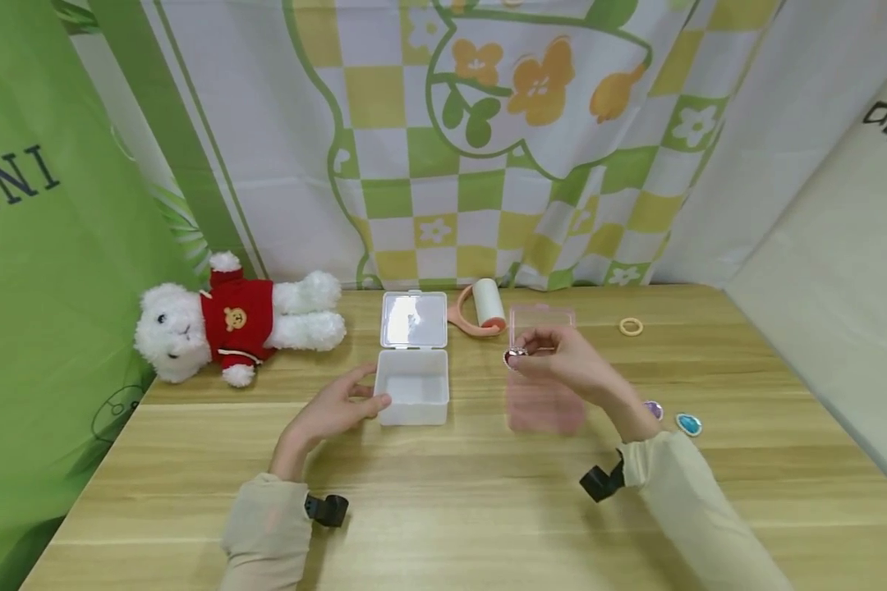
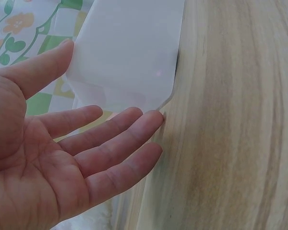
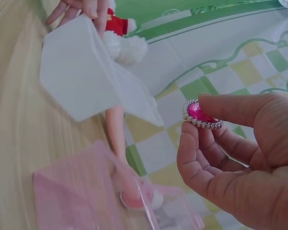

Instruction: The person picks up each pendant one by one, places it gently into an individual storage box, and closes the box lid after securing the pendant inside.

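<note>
A pink gem with a silver beaded rim (image 3: pixel 201 114) is pinched between the thumb and fingers of my right hand (image 1: pixel 569 365), held up over the pink see-through box (image 1: pixel 545 406), whose lid stands raised. To the left, a white plastic box (image 1: pixel 412 413) sits with its lid (image 1: pixel 414 320) swung back. At that box's left side is my left hand (image 1: pixel 343 404). Its thumb touches the box near the front left corner, and the fingers stretch loosely along the side (image 2: pixel 115 143). The inside of the white box looks bare in the head view.
A purple gem (image 1: pixel 654 410) and a blue gem (image 1: pixel 688 423) lie right of the pink box, partly behind the right forearm. Farther back are a yellow ring (image 1: pixel 631 327) and a lint roller (image 1: pixel 489 304). A white plush toy (image 1: pixel 240 320) in red lies at left.
</note>
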A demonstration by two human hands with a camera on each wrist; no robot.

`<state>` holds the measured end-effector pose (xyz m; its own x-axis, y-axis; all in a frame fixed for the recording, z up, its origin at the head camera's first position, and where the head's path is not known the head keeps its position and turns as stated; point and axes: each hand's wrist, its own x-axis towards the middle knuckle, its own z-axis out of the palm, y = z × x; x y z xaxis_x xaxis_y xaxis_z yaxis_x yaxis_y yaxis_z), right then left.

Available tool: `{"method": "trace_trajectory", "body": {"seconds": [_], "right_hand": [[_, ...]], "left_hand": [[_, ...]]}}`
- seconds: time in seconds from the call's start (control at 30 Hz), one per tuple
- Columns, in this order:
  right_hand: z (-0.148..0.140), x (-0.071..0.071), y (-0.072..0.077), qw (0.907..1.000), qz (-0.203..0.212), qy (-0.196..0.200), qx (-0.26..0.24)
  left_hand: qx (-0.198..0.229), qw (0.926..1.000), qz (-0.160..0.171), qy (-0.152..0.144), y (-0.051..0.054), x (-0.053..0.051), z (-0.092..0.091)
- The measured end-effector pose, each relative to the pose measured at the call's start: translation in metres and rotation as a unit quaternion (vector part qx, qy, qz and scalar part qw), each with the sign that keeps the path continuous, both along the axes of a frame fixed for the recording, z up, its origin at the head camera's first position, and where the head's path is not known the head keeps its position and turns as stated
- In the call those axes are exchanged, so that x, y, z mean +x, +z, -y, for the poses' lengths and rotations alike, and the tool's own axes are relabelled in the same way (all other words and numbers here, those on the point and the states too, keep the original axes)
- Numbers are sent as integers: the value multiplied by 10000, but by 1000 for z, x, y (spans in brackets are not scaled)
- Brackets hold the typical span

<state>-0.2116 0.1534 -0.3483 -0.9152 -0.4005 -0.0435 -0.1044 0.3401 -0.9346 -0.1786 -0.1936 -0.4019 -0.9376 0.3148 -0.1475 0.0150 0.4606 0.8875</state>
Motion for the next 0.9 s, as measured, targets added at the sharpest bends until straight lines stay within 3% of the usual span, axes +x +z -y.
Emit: {"method": "trace_trajectory", "body": {"seconds": [0.27, 0.9], "right_hand": [[27, -7, 5, 9998, 68, -8, -180], [83, -25, 5, 9975, 460, 403, -353]], "left_hand": [[8, 10000, 46, -12, 1, 1, -1], [-61, 10000, -1, 10, -1, 0, -2]]}}
